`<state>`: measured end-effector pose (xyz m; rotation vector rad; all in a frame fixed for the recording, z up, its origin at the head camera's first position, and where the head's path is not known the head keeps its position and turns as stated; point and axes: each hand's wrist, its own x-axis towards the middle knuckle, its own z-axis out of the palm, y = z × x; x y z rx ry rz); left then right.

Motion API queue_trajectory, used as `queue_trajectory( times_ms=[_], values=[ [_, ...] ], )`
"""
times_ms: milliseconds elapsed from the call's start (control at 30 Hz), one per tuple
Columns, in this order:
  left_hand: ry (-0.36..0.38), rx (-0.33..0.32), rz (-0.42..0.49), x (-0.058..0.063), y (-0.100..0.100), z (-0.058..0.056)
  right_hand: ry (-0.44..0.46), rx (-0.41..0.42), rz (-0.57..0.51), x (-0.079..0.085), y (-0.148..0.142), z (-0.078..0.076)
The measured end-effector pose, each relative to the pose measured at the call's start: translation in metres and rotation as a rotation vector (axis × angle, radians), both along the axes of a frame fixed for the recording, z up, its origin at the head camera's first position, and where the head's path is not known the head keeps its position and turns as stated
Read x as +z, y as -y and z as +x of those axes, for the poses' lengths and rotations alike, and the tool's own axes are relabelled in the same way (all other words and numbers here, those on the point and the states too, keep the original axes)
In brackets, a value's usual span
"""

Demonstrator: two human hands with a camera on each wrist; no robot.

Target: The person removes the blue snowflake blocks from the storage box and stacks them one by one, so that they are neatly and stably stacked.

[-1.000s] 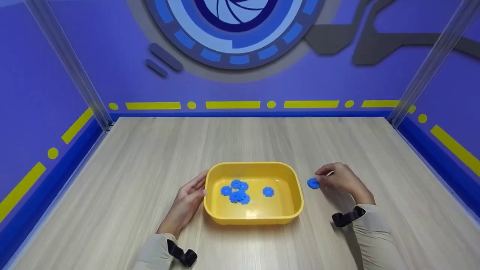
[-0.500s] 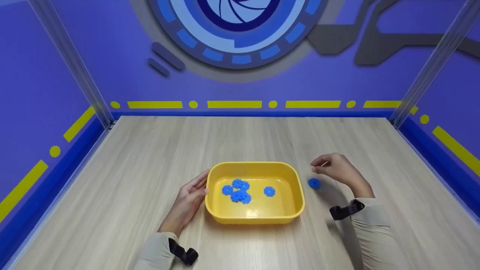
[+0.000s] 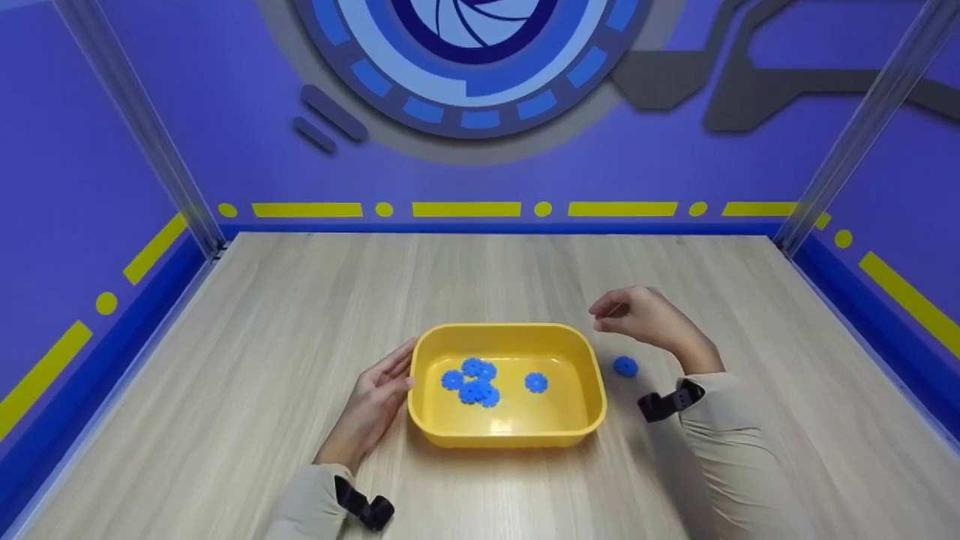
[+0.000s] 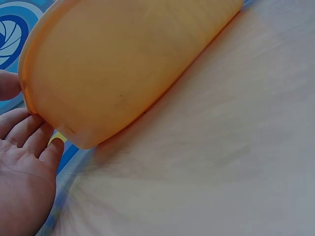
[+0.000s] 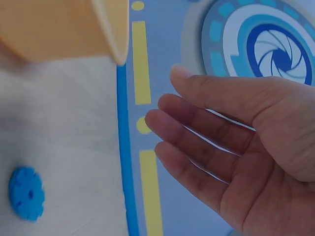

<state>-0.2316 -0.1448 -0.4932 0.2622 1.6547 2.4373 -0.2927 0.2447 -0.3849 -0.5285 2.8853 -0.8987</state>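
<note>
A yellow plastic tub (image 3: 506, 442) stands on the table, with several blue notched discs (image 3: 474, 391) lying in its left half. One more blue disc (image 3: 535, 383) lies apart in the tub's right half. My left hand (image 3: 369, 405) rests against the tub's left wall; in the left wrist view its fingers (image 4: 24, 129) lie fairly straight along the outside and the thumb is at the rim. Outside the tub, to its right, another blue disc (image 3: 625, 367) lies on the table. Above and behind that disc my right hand (image 3: 651, 321) hovers, holding nothing, fingers loosely bent.
The wooden table (image 3: 315, 300) is bordered by a purple back wall (image 3: 480, 180) and side walls. Black wrist cameras (image 3: 667, 401) sit on both sleeves. The tub's right corner (image 5: 115, 29) is close to the right hand in the right wrist view.
My right hand has let go of the blue disc on the table and moved up and left towards the tub's back right corner. The left hand and the tub have stayed put.
</note>
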Motion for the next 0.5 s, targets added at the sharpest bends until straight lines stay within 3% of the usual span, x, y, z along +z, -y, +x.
queue_trajectory(
  times_ms=[267, 500],
  values=[
    [-0.003, 0.006, -0.009, 0.000, 0.001, 0.001, 0.036, 0.129, 0.046, 0.012, 0.044, -0.002],
    [-0.010, -0.003, 0.027, 0.000, 0.000, 0.000, 0.097, 0.204, 0.113, 0.008, 0.075, -0.003]
  ],
)
